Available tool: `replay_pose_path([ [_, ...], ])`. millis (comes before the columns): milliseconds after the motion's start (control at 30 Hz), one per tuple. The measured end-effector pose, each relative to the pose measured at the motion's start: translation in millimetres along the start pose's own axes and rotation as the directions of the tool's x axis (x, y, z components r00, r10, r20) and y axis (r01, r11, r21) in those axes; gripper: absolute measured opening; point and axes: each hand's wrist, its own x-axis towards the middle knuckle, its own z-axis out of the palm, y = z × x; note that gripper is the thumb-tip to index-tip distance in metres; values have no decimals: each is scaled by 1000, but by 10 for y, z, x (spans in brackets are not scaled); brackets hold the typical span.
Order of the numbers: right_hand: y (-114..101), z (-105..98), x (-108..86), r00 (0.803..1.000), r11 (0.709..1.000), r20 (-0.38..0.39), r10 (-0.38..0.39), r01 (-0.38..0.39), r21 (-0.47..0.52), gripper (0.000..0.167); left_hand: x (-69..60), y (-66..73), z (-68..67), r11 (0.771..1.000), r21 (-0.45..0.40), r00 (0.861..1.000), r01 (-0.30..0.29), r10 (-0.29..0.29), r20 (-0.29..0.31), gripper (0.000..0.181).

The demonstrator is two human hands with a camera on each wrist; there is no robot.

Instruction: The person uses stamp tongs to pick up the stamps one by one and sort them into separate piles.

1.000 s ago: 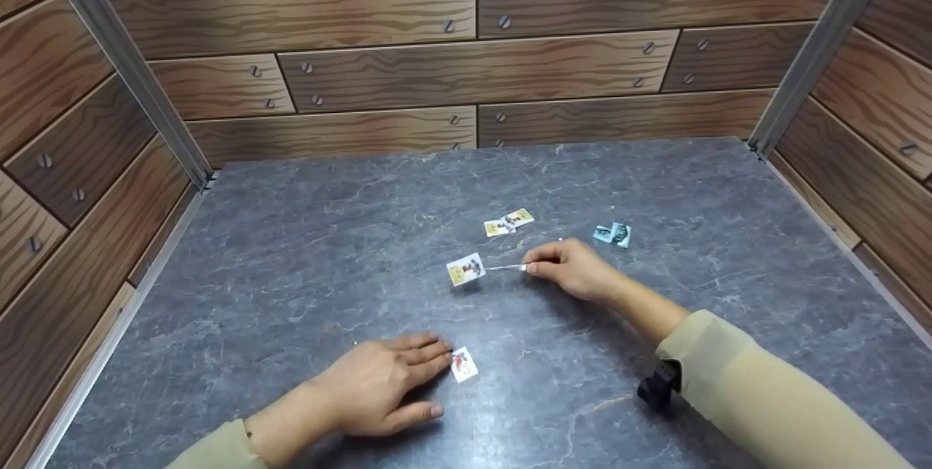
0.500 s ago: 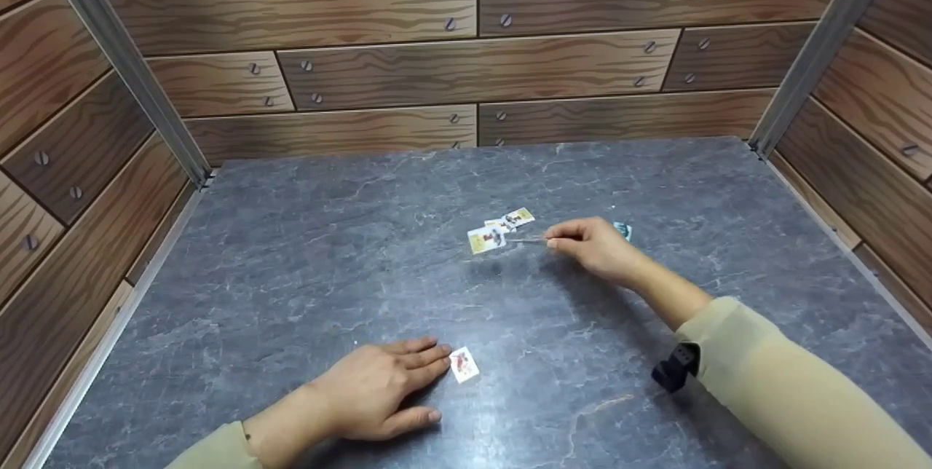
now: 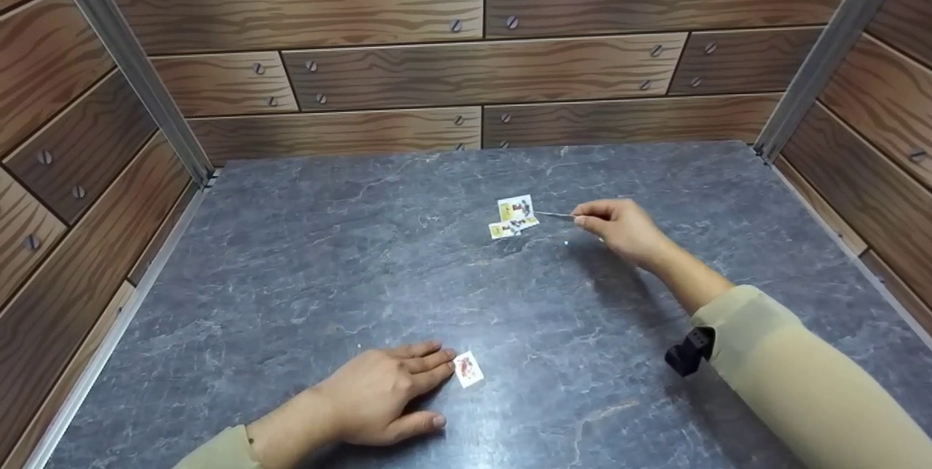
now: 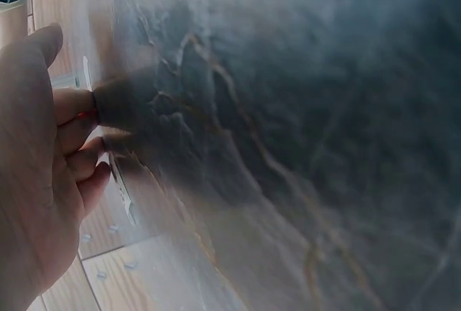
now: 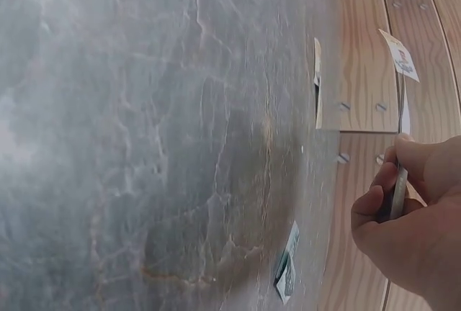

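Observation:
My right hand [image 3: 628, 234] pinches slim metal tweezers [image 3: 555, 215], whose tips hold a yellow-and-white picture card [image 3: 515, 206]. In the right wrist view this card [image 5: 403, 57] hangs clear of the tabletop. Seen from the head, it overlaps two similar pieces [image 3: 504, 230] lying on the table. My left hand [image 3: 386, 394] lies palm down with fingers extended, its fingertips at the left edge of a small white card with a red picture [image 3: 468, 369]. The left wrist view shows the left hand [image 4: 36, 160] from the side.
Teal card pieces [image 5: 287, 271] lie on the table in the right wrist view; the right hand hides them from the head view. Wood-patterned walls [image 3: 378, 76] enclose the grey marbled tabletop [image 3: 306, 265] at the back and both sides.
My right hand has moved away from me and to the right, carrying the card from the middle to over the yellow pieces. It now covers the teal pieces. My left hand has stayed put.

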Motion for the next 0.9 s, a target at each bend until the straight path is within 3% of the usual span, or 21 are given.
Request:
replay_pose_path([
  [267,86,-21,69,999,999,-28,28,-29,-37,25,7,9,-5,1000,-7,1000,6,-6,13,69],
  [600,156,21,161,995,995,-35,97,-97,3,29,4,7,-4,1000,2,1000,5,-5,-4,68],
  [900,215,144,250,995,996,-63,79,-81,-25,27,-4,-1,13,1000,8,1000,5,-4,-9,68],
])
